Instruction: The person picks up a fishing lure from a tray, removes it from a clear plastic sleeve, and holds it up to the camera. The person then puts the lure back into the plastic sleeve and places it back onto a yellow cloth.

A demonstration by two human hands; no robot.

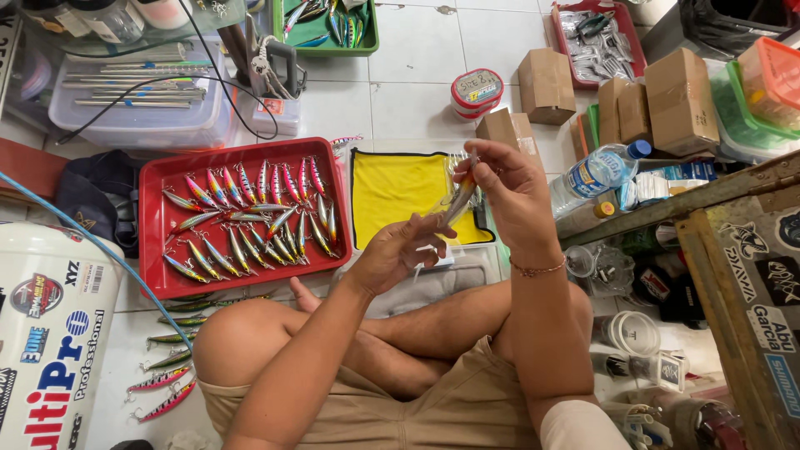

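Both hands raise one fishing lure (459,198) for close handling: right hand (510,193) fingers pinching its top, left hand (398,252) fingers pinching its lower end. Left of them, a red tray (155,218) keeps other lures sorted.

This looks like a small fishing-tackle workshop or shop back room, with the work done seated on a white tiled floor (417,92). A red tray (154,242) holds rows of painted fishing lures, more lures lie loose on the floor (162,392), and a green tray (367,37) at the top carries others. Small cardboard boxes (679,100) stand in a cluster, beside a second red tray of clear packets (596,42). Clear plastic bins (142,108) hold metal rods. A wooden crate (750,283) covered in tackle stickers and a white bucket (46,333) stand at the sides.
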